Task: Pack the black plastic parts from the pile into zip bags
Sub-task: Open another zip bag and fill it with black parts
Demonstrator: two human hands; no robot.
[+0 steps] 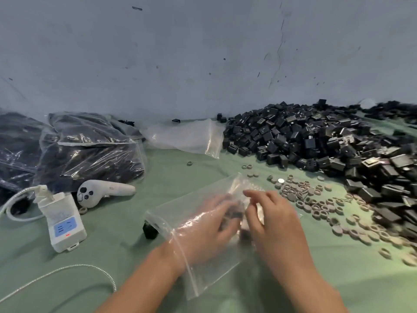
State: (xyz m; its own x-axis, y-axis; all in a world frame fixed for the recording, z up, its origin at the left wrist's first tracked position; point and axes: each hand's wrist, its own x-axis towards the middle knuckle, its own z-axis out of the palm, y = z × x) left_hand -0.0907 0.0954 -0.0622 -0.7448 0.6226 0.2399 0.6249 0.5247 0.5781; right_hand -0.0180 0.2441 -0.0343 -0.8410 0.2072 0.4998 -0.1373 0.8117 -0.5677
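Grey-blue wall point(203, 53) backs a worktop point(135, 256) covered in green cloth. Beyond and to the right of both grips rises the pile of black plastic parts point(316, 141), well within reach. Far to the left of the left grip lie the filled bags point(90, 154), and straight ahead of it an empty bag point(187, 136) rests against the pile's edge.

Around the left grip point(203, 224) sits the zip bag point(209, 272), mouth towards the person, the wrist passing through the opening. Seen through the film, the fingers curl round a few dark parts deep in the bag. The right grip point(270, 222) lies on the outside of the film, just beside those parts. Motion blur hides whether it pinches the film or only rests on it.

Grey rings point(316, 204) scatter just right of the right grip, and one loose black part point(150, 229) lies just left of the bag.

To do this step well, the parts probably want releasing at the closed end. The right grip should steady the film so the left can draw out without dragging pieces back. No rings should be swept in. The zip track needs to stay free of parts to seal.
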